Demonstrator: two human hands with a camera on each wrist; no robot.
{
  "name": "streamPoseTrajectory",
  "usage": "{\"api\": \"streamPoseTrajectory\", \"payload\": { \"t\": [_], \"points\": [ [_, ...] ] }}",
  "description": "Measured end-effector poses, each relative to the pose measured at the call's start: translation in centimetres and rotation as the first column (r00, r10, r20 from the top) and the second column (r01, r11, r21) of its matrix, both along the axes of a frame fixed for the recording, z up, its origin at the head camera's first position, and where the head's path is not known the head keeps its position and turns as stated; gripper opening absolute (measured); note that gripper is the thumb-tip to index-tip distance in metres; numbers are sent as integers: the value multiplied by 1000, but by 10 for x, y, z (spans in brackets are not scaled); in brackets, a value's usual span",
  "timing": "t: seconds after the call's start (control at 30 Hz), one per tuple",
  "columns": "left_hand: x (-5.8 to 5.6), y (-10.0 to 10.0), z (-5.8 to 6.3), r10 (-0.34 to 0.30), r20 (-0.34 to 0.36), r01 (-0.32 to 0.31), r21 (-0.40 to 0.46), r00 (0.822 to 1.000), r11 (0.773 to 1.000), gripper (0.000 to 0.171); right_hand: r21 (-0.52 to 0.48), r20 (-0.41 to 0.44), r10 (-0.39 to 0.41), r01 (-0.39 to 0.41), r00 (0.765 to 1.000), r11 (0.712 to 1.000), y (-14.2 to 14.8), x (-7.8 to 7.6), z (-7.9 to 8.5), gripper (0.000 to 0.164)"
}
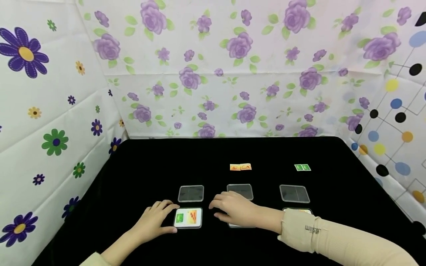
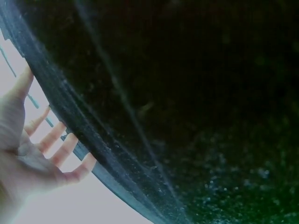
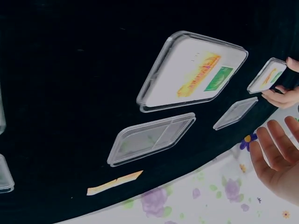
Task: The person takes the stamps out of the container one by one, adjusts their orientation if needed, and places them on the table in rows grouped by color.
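My left hand is spread at the left side of a clear flat case, thumb by its near corner and forefinger by its far corner. Inside lies a white card with a green and an orange stamp-like picture. My right hand hovers over the middle case, fingers loosely bent with nothing between them, partly hiding it in the head view. From the right wrist that case shows whole, holding a white card with orange and green pictures. The left wrist view shows my left hand with fingers apart.
Clear lids or trays lie behind the cases: left, middle, right. Farther back are two orange stamp-like pieces and two green ones. My right sleeve partly covers a third case. Patterned cloths surround the black tabletop.
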State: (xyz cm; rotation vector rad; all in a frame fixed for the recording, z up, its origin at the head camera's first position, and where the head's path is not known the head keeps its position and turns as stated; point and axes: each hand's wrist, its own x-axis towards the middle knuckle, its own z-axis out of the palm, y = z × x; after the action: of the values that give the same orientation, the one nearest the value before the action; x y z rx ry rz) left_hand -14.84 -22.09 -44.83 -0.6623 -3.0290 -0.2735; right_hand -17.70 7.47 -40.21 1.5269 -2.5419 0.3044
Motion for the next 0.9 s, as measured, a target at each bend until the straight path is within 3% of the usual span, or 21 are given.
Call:
{"api": "streamPoseTrajectory", "payload": {
  "t": [0.3, 0.57, 0.9],
  "points": [
    [-5, -1, 1, 4, -17, -4, 11, 1000, 1000, 69, 70, 54, -38, 34, 998, 997, -27, -8, -3, 22],
    [-5, 1, 2, 26, 26, -27, 43, 999, 999, 70, 65, 77, -26, 21, 997, 998, -47, -9, -14, 23],
    [-6, 1, 0, 32, 36, -35, 74, 999, 997, 70, 58, 19, -72, 71, 997, 996, -75, -9, -17, 22]
  ]
}}
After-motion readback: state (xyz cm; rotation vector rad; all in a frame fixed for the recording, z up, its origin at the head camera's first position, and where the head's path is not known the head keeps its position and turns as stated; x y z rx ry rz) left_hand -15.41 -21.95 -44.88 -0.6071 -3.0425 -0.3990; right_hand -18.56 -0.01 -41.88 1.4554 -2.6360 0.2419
